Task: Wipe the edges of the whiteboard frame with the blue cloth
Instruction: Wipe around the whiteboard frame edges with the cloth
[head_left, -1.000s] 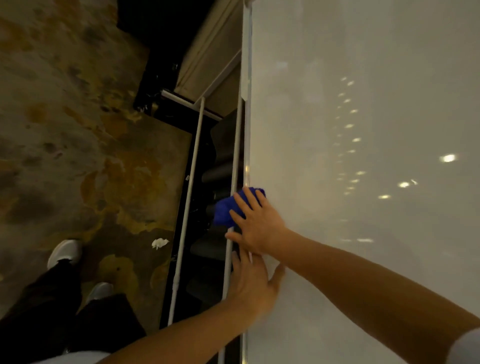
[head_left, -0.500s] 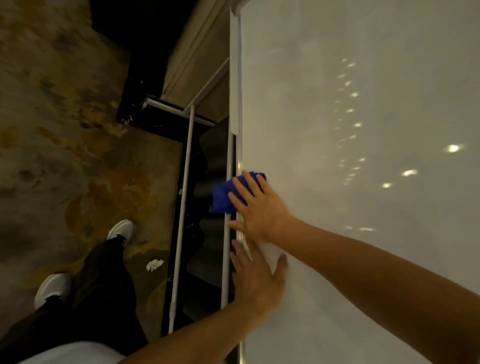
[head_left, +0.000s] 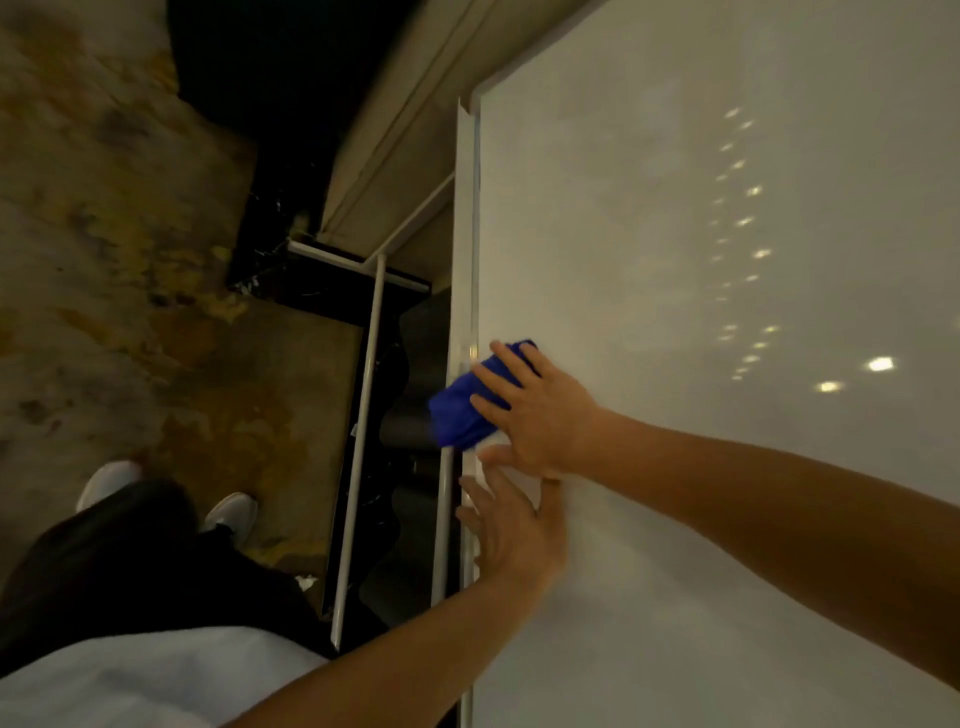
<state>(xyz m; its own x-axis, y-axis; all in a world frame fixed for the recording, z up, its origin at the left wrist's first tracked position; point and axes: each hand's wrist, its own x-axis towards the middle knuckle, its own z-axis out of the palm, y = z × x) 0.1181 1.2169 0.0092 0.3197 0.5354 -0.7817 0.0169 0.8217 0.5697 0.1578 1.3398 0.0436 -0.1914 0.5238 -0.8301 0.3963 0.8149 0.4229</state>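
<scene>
The whiteboard fills the right side, and its pale metal frame edge runs down the middle to a corner at the top. My right hand presses the bunched blue cloth against that frame edge, the cloth wrapping over to the outer side. Just below it, my left hand lies flat on the board beside the frame, fingers spread, holding nothing.
White stand tubes and a black base lie left of the frame. Patterned brown carpet covers the floor. My dark trouser legs and white shoes are at lower left, with a white paper scrap nearby.
My right hand has slid the cloth along the frame edge toward the far corner, which has now come into view. My left hand followed, and my feet have shifted.
</scene>
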